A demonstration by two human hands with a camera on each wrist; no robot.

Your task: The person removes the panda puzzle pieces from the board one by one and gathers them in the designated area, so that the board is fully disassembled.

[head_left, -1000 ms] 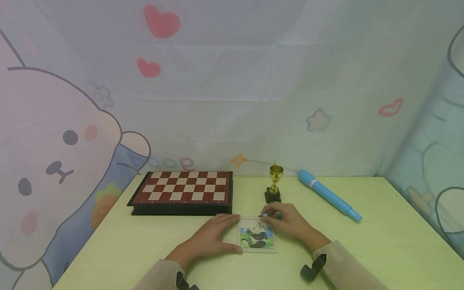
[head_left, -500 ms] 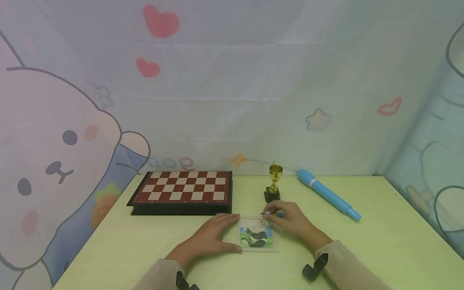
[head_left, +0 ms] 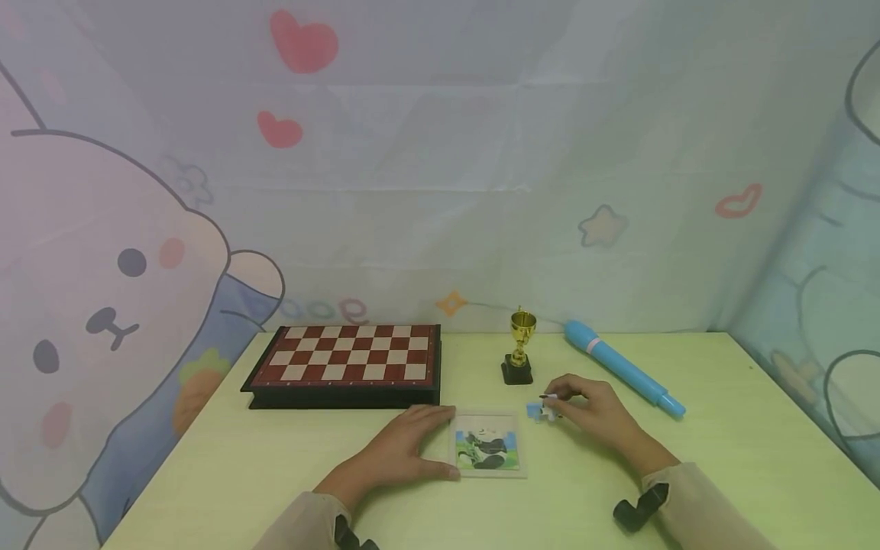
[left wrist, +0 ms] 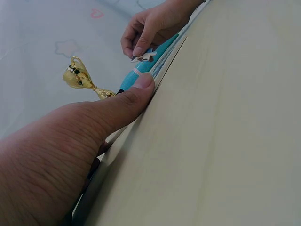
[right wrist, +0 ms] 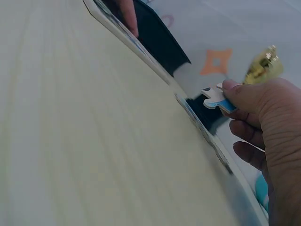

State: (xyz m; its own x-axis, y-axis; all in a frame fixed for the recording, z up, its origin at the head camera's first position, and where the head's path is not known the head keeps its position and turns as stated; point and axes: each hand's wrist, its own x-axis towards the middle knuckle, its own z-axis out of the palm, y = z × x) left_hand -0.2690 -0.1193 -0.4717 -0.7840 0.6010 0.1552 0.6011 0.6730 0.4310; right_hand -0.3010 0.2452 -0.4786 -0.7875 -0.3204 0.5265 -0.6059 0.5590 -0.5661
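Right hand (head_left: 596,410) pinches a small jigsaw piece (head_left: 538,412) between thumb and fingertip, just right of the puzzle tray (head_left: 489,448), low over the counter (head_left: 722,451). The right wrist view shows the piece (right wrist: 215,99) white on top with a blue edge, held by one end, knobs sticking out free. There's a second blue bit beside it in the head view; can't tell if it is a separate piece.

Left hand (head_left: 401,451) lies flat on the counter, fingers straight, thumb (left wrist: 134,92) pressed against the tray's left edge, holding nothing. The tray shows a panda picture, mostly filled, with pale gaps along the top.

Handling, as a judgement: the piece looks light, thin and stiff, probably card or thin wood; the knobs could bend or snag. Best held by the edges with a fingertip pinch, as it is now. The smooth surface could slip from a loose grip. The tray looks light too and would slide if not steadied.

Also there: chessboard (head_left: 346,362) back left, gold trophy (head_left: 520,347) behind the tray, blue pen (head_left: 622,369) to the right, cartoon cloth (head_left: 124,260) around the counter.
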